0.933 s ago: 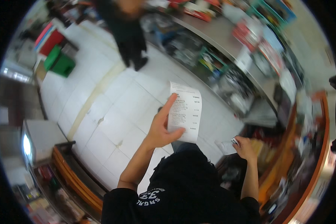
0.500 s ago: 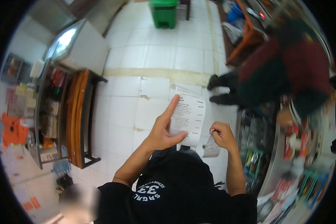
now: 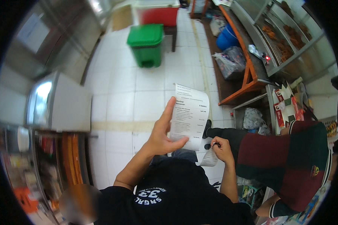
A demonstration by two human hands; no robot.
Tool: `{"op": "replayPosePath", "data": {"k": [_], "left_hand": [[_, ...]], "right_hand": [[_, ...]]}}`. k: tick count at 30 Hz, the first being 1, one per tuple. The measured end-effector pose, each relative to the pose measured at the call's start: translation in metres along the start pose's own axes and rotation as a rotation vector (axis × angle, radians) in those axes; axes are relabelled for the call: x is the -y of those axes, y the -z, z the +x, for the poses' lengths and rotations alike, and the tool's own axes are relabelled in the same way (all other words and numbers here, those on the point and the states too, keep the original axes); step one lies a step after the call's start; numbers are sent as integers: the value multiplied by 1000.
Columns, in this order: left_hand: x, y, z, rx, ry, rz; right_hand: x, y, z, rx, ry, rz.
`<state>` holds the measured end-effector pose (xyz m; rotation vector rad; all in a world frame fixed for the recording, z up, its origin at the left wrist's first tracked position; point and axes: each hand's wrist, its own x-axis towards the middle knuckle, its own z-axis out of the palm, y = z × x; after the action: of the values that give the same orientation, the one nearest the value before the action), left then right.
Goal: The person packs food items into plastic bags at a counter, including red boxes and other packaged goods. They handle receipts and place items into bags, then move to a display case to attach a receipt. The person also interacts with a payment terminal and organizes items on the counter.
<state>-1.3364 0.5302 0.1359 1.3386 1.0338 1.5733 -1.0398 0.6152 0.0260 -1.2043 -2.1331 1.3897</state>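
Observation:
A long white printed receipt (image 3: 189, 116) is in my left hand (image 3: 161, 133), held upright in front of my chest. My thumb lies across its lower front, and the index finger runs up along its left edge. Lower and to the right, my right hand (image 3: 224, 150) is closed with the fingertips pinched. It grips a curled, smaller printed paper slip (image 3: 208, 160), along with a small dark thing that I cannot make out. Whether the slip joins the long receipt is not clear.
A person in a maroon and dark green checked shirt (image 3: 266, 150) stands close on my right by a counter. Ahead are a green bin (image 3: 146, 47), an orange-framed table (image 3: 248, 71) and a glass food case (image 3: 285, 33). A white chest-like box (image 3: 64, 103) and shelves line the left.
My view has shifted forward along the room, showing more of the bin and food case. The person on the right now appears lower and nearer. Both my hands keep their papers.

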Motion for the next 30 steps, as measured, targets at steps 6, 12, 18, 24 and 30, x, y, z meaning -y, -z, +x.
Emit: {"op": "replayPosePath", "data": {"k": [6,12,18,24,30], "left_hand": [[86,36,219,122,-117,-55],[137,84,435,193,-47,-55],[186,124,631,192,-99,-74],[255,159,836,252,-247,-173],[287,171,1048,398,-324,-273]], "right_hand": [[-50,83,158,-281,-156,139],[-27,187,396,-345,4,30],[61,301,604,-302,179,-225],[120,408,755,-439,283,-380],[188,510,848,-686,171,-542]]}}
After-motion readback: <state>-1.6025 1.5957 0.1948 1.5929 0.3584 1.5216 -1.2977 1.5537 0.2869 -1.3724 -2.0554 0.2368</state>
